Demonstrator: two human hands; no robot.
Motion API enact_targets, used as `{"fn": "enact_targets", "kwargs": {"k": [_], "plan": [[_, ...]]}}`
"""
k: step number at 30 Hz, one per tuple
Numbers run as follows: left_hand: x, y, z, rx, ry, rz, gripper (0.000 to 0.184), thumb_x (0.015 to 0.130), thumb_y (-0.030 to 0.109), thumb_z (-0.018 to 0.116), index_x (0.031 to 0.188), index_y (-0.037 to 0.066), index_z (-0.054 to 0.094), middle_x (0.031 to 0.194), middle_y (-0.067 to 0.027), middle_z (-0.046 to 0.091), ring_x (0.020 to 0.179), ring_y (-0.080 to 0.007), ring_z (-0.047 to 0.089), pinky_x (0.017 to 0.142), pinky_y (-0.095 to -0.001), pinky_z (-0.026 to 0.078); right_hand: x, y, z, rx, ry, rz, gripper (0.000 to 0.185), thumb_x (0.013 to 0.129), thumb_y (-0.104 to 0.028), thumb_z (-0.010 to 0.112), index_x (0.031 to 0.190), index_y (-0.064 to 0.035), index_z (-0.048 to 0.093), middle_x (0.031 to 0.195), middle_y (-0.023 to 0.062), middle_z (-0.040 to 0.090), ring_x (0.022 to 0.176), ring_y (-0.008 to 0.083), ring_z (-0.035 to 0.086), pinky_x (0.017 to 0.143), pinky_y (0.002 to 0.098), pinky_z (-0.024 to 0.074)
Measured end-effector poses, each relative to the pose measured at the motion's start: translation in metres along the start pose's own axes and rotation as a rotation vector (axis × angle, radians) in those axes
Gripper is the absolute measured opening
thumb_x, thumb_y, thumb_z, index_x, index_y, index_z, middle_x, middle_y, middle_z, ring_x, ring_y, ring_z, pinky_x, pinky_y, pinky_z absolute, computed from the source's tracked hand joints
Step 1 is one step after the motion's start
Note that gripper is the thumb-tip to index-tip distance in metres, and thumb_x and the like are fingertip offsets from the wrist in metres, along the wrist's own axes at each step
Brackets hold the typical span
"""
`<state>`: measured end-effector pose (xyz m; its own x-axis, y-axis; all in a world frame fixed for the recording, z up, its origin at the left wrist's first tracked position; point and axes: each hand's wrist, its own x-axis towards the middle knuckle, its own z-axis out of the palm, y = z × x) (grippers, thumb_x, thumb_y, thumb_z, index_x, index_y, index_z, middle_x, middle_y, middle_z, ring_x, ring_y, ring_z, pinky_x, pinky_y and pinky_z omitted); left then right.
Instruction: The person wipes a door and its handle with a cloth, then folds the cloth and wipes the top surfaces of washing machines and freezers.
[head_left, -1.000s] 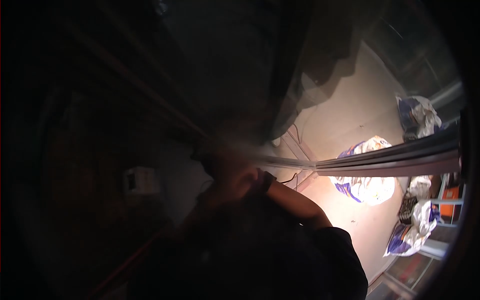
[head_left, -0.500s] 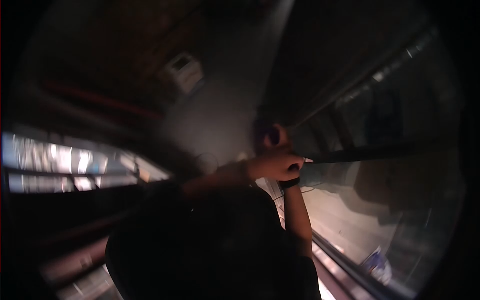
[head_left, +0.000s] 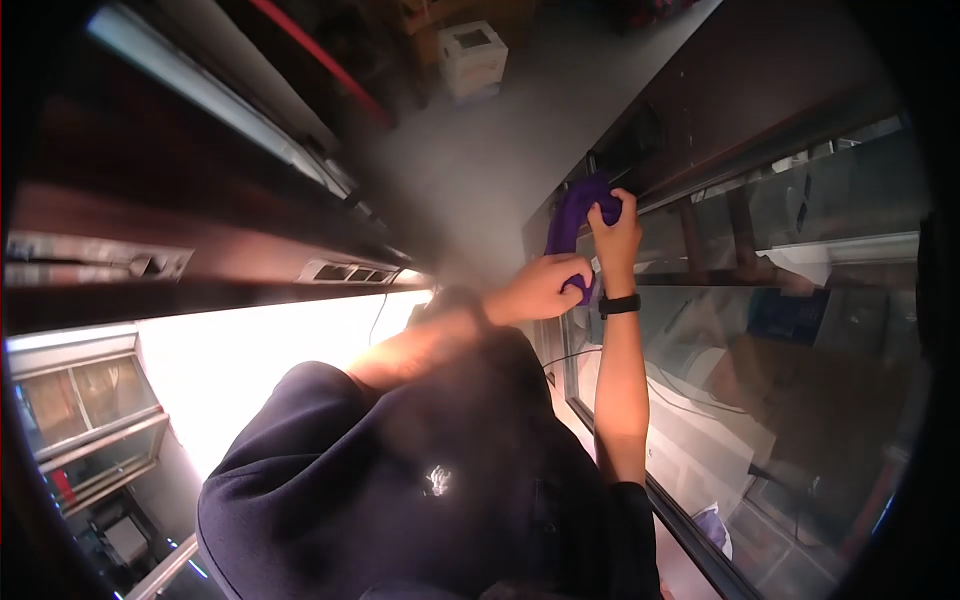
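Note:
A purple cloth (head_left: 568, 222) stretches between my two hands beside a dark-framed glass panel on the right. My left hand (head_left: 545, 287) is closed around its lower end, a bit of purple showing past the fingers. Farther up, my right hand (head_left: 615, 225), with a black band on the wrist, grips the bunched upper part with thumb and fingers. That upper part lies close to a dark ledge (head_left: 655, 200); whether it touches the ledge I cannot tell.
The glass panel (head_left: 700, 330) with reflections runs along my right. On the grey floor (head_left: 450, 150) ahead stands a white box (head_left: 473, 60). To my left are a dark reddish panel with sockets (head_left: 345, 272) and a bright surface (head_left: 260, 360). A thin cable (head_left: 570, 357) hangs near my right forearm.
The view has turned, brightened and sharpened. My hands, crossed close together before, are now farther apart, the right one higher, with the purple cloth drawn out between them.

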<state>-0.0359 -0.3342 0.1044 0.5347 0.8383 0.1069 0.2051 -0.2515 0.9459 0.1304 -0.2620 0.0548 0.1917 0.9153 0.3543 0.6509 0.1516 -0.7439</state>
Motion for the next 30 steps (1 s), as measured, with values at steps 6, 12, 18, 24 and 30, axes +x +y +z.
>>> {"fn": "enact_targets", "kwargs": {"k": [6, 12, 18, 24, 30], "plan": [[-0.064, 0.002, -0.038, -0.166, 0.046, -0.083, 0.021, 0.076, 0.003, 0.051, 0.096, 0.003, 0.059, 0.090, -0.0122, 0.062, 0.079, -0.0250, 0.060, 0.071, -0.0368, 0.048, -0.020, -0.047, 0.007, 0.053, -0.058, 0.064, 0.036, 0.080, -0.013, 0.070, 0.111, -0.0041, 0.055, 0.098, 0.0219, 0.065, 0.090, 0.0376, 0.064, 0.079, 0.0412, 0.0496], [-0.129, 0.052, -0.046, -0.227, 0.153, -0.171, 0.021, 0.081, 0.005, 0.051, 0.101, 0.006, 0.057, 0.088, -0.0130, 0.057, 0.075, -0.0223, 0.056, 0.066, -0.0355, 0.045, -0.044, -0.090, -0.008, -0.045, -0.093, -0.045, 0.036, 0.081, -0.013, 0.069, 0.113, -0.0066, 0.052, 0.090, 0.0219, 0.066, 0.082, 0.0379, 0.066, 0.072, 0.0412, 0.0517], [-0.199, 0.110, -0.052, -0.566, 0.384, -0.350, 0.042, 0.085, 0.010, 0.054, 0.126, 0.007, 0.044, 0.093, -0.0117, 0.056, 0.062, -0.0180, 0.058, 0.052, -0.0310, 0.048, -0.083, -0.191, -0.051, -0.025, -0.234, -0.101, 0.038, 0.081, -0.015, 0.069, 0.114, -0.0094, 0.051, 0.083, 0.0232, 0.067, 0.076, 0.0398, 0.067, 0.066, 0.0421, 0.0521], [-0.249, 0.159, -0.041, -0.759, 0.400, -0.462, 0.076, 0.085, 0.033, 0.065, 0.145, 0.010, 0.024, 0.102, -0.0147, 0.060, 0.057, -0.0155, 0.057, 0.040, -0.0241, 0.040, -0.126, -0.259, -0.094, 0.042, -0.304, -0.152, 0.037, 0.083, -0.016, 0.067, 0.116, -0.0080, 0.052, 0.090, 0.0265, 0.066, 0.085, 0.0436, 0.065, 0.072, 0.0456, 0.0506], [-0.300, 0.198, -0.026, -0.971, 0.327, -0.663, 0.055, 0.088, 0.032, 0.065, 0.130, 0.001, 0.047, 0.091, -0.0095, 0.064, 0.067, -0.0148, 0.061, 0.050, -0.0253, 0.046, -0.177, -0.299, -0.101, 0.050, -0.403, -0.155, 0.036, 0.082, -0.012, 0.065, 0.116, -0.0066, 0.053, 0.094, 0.0256, 0.066, 0.088, 0.0432, 0.065, 0.076, 0.0461, 0.0513]]}}
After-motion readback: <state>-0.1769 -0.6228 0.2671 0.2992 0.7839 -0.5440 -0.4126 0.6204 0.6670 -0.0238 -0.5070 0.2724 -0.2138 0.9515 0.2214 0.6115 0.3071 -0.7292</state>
